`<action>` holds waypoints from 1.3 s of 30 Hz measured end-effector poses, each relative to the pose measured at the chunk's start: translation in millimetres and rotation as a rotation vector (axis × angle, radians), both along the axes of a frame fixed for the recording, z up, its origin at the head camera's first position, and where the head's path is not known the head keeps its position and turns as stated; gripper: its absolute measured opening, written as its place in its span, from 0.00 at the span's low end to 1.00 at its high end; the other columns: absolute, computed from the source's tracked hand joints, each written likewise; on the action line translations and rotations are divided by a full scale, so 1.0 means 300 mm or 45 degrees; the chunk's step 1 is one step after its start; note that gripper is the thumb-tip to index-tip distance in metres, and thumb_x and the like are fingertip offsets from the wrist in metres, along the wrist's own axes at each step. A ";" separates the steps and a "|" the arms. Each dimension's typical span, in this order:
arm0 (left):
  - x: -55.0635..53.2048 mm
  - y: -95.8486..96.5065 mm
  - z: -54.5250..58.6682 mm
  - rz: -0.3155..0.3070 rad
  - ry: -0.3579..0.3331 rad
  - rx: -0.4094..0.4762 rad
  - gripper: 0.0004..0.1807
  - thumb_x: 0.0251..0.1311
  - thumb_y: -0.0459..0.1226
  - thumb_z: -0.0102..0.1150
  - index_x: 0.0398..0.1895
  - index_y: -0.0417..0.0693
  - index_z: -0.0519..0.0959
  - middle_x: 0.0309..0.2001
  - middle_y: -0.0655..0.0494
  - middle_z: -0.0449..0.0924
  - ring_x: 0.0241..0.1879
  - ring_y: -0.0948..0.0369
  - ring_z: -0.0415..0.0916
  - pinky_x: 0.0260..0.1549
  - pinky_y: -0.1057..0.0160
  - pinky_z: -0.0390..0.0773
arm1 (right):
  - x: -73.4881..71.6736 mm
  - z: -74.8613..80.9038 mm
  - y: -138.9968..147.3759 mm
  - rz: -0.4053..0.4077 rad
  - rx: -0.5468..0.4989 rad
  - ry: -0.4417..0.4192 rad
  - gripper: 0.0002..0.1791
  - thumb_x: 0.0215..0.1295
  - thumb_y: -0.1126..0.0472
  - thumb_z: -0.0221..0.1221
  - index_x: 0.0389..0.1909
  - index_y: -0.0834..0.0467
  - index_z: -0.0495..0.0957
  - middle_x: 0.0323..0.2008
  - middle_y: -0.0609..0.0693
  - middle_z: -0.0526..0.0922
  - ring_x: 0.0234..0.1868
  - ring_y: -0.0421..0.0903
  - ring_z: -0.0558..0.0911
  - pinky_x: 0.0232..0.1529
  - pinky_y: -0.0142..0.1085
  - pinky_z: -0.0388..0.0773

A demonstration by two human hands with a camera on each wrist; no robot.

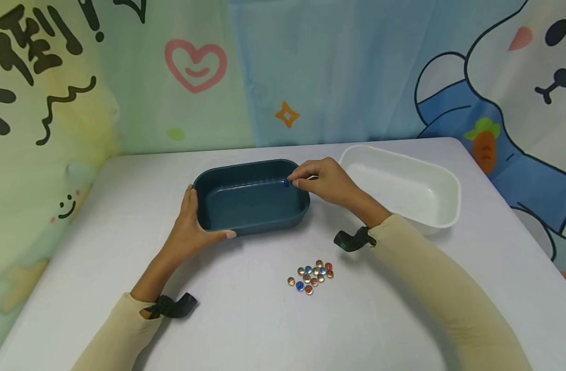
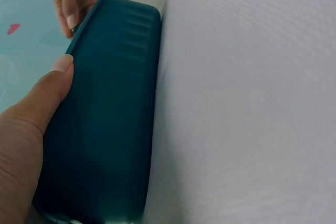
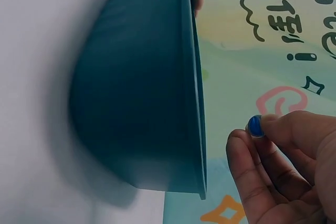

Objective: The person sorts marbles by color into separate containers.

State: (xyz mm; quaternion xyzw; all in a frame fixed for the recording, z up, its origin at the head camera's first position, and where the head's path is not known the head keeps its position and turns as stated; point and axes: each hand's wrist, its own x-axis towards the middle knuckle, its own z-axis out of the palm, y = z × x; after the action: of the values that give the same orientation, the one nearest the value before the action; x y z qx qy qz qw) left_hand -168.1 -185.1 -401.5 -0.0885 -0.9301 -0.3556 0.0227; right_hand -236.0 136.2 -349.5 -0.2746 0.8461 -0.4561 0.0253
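Note:
My left hand [image 1: 190, 224] grips the left end of a dark teal plastic basin [image 1: 252, 229], the thumb on its front rim and the fingers along its left side. In the left wrist view the thumb presses the rim of the basin [image 2: 113, 103]. Over the basin's right end, my right hand [image 1: 327, 180] pinches a small blue glass bead [image 3: 255, 126] between thumb and fingertips. Several loose glass beads [image 1: 307, 278], amber, orange-red and blue, lie in a cluster on the table in front of the basin.
A white plastic basin [image 1: 443, 193] stands at the back right, partly behind the right hand. White cloth covers the table [image 1: 246, 330]. A printed curtain [image 1: 329, 67] hangs along the back and left edges. A dark camera mount sits on each wrist.

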 end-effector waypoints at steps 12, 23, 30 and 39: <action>0.010 0.004 0.002 0.008 -0.012 0.002 0.70 0.26 0.64 0.65 0.67 0.48 0.31 0.66 0.63 0.23 0.65 0.56 0.32 0.54 0.42 0.50 | -0.059 0.027 -0.056 -0.015 0.045 -0.061 0.08 0.58 0.59 0.57 0.37 0.51 0.82 0.39 0.42 0.78 0.39 0.37 0.74 0.36 0.34 0.71; 0.005 0.007 -0.002 0.004 0.005 0.009 0.70 0.27 0.63 0.66 0.67 0.49 0.32 0.66 0.63 0.24 0.64 0.57 0.33 0.54 0.43 0.51 | -0.140 0.037 -0.077 -0.015 0.192 -0.169 0.08 0.59 0.59 0.56 0.37 0.52 0.82 0.38 0.41 0.79 0.34 0.39 0.75 0.32 0.34 0.70; 0.002 0.004 -0.003 -0.002 0.002 0.010 0.70 0.27 0.63 0.66 0.67 0.49 0.31 0.66 0.63 0.23 0.65 0.57 0.32 0.54 0.43 0.50 | -0.180 0.032 -0.087 -0.069 0.188 -0.276 0.10 0.58 0.61 0.55 0.39 0.56 0.81 0.37 0.43 0.80 0.35 0.39 0.77 0.34 0.34 0.70; 0.002 -0.001 -0.004 0.012 -0.003 -0.005 0.70 0.26 0.64 0.65 0.67 0.49 0.32 0.66 0.63 0.24 0.65 0.56 0.33 0.54 0.43 0.51 | -0.211 0.011 -0.091 -0.151 0.093 -0.405 0.12 0.58 0.60 0.54 0.41 0.56 0.81 0.38 0.43 0.80 0.36 0.37 0.78 0.42 0.35 0.71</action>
State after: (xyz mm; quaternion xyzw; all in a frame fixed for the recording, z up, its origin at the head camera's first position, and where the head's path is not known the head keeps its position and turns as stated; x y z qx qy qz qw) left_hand -167.5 -185.4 -402.6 -0.0835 -0.9312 -0.3540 0.0231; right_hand -299.3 109.0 -346.3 -0.1477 0.8621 -0.4635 0.1419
